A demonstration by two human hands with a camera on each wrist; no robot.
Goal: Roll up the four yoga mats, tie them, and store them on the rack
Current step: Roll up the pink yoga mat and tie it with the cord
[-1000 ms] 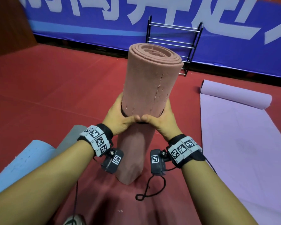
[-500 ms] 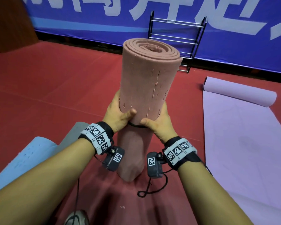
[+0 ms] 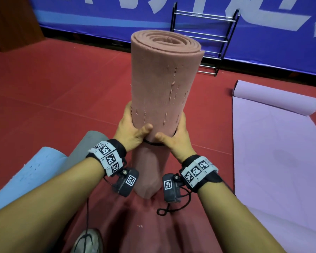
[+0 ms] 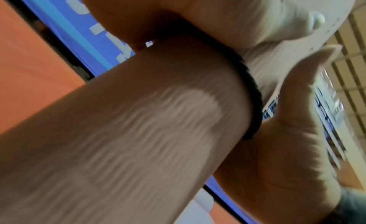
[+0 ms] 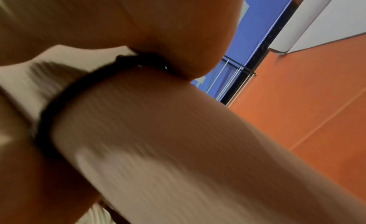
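Far left of the hands, low on the red floor (image 3: 53,84): a blue mat (image 3: 26,172), partly rolled, with a grey mat (image 3: 91,141) just beside it, both close under the left forearm.

Left hand (image 3: 133,132), curled round the left flank of an upright pink rolled mat (image 3: 162,84), thumb pressed on the near face. Wrist camera (image 3: 128,181) strapped below.

Between the hands: the pink roll, long axis standing nearly vertical, tipped slightly away, lower end on the floor near the wrists, spiral end up above both hands. Black band (image 3: 153,143) circling the roll just under the two thumbs; in the left wrist view, black band (image 4: 251,89) biting into the ribbed foam.

Right hand (image 3: 175,141), wrapped round the right flank, thumb facing the left thumb, nearly touching. Both hands equally near the roll. A loose black cord (image 3: 171,209) on the floor beneath the right wrist.

Beyond the roll, straight ahead and well apart from the hands: a metal rack (image 3: 204,33) against a blue banner (image 3: 263,52). Likely next: band seated, roll carried forward to the rack.

Right of the right hand: a purple mat (image 3: 281,152), mostly flat, far end curled.
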